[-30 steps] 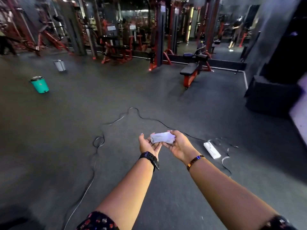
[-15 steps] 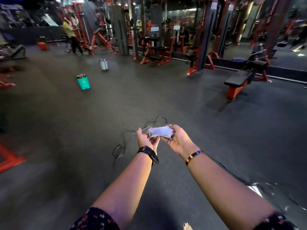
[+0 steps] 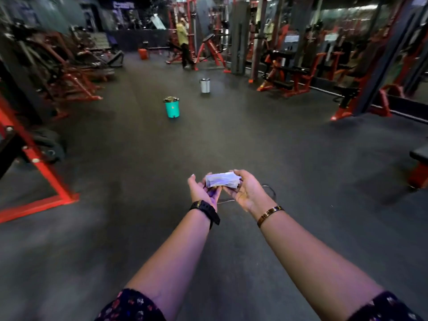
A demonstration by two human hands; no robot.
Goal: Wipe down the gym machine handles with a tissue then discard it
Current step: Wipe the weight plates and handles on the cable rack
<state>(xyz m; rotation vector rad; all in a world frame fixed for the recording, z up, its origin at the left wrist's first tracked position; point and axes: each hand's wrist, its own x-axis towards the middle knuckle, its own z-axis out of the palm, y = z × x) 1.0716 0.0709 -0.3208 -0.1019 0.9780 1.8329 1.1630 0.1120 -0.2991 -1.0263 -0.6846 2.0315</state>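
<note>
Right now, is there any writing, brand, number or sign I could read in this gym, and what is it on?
Nothing can be read for certain.
On the blue lit sign at the far back: blurred, unreadable.
On the white placards on the machines at right: too small.
On the teal bin: a small orange mark, not legible.
On the tissue in the right hand: no print visible.
</note>
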